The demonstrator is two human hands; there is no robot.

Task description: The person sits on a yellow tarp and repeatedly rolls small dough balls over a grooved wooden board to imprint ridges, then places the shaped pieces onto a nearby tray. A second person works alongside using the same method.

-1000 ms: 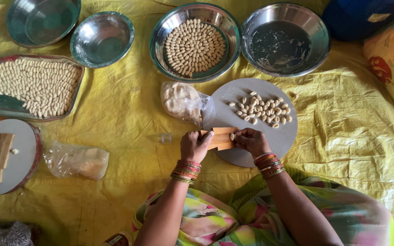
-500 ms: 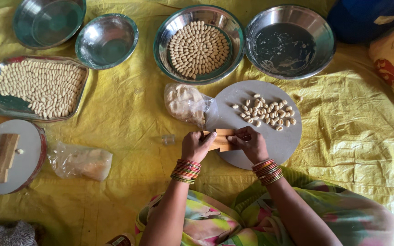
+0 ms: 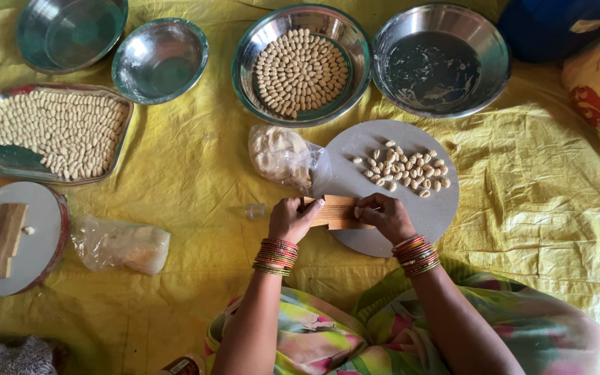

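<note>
**Ridged wooden block: position and grip**

The ridged wooden block (image 3: 338, 212) lay on the round grey board (image 3: 411, 222), long axis running left-right between both hands. Left hand (image 3: 293, 219) gripped its left end; right hand (image 3: 385, 217) pressed fingers closed onto its right end. Shaped dough pieces (image 3: 404, 168) sat beyond.

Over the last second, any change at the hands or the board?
Barely any. Both the left hand and right hand keep their hold on the small wooden block at the round board edge; nothing taken up or let go. Dough pieces, bowls and tray stay put.
</note>
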